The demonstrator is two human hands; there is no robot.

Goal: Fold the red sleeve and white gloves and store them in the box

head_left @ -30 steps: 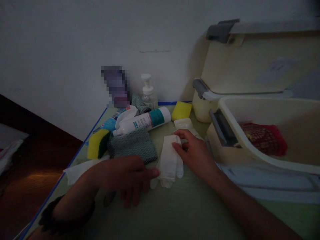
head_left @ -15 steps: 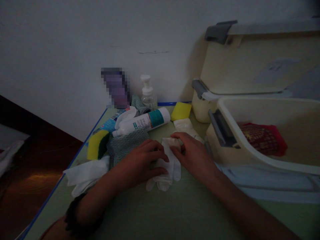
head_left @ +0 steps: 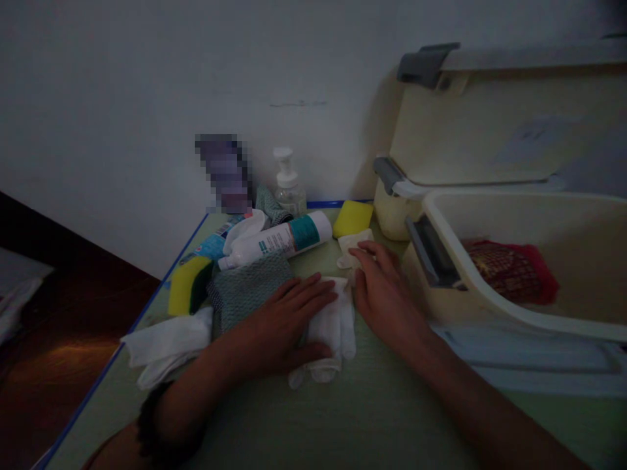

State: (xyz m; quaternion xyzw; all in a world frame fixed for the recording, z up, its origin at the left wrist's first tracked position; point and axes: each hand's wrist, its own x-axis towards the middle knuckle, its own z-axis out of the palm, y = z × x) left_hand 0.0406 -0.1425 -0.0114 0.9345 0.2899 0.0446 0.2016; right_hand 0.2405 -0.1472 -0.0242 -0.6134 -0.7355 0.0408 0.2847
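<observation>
My left hand (head_left: 294, 320) lies with its fingers stretched out and flat over a white glove (head_left: 330, 329), whose fingers point toward me on the table. My right hand (head_left: 386, 287) is just to the right, thumb and fingers apart, its fingertips over a second, cream-white glove (head_left: 357, 245). Whether those fingertips press on this glove cannot be made out; the hand covers part of it. A grey-green mesh cloth (head_left: 249, 284) is beside my left hand, partly under a white tube with a teal band (head_left: 294, 238). Another white glove or cloth (head_left: 171, 339) lies near my left forearm.
A cream storage bin (head_left: 441, 222) with a red patterned packet (head_left: 514, 271) inside stands right, another open-lidded bin (head_left: 470, 124) behind. Yellow sponges (head_left: 353, 219), a pump bottle (head_left: 290, 189), a blue packet (head_left: 213, 245) and a blurred-out phone-like object (head_left: 225, 173) are around the table's back and left.
My right hand has let go of the upper edge of the white glove and moved up and right to the cream-white one. My left hand has flattened onto the white glove.
</observation>
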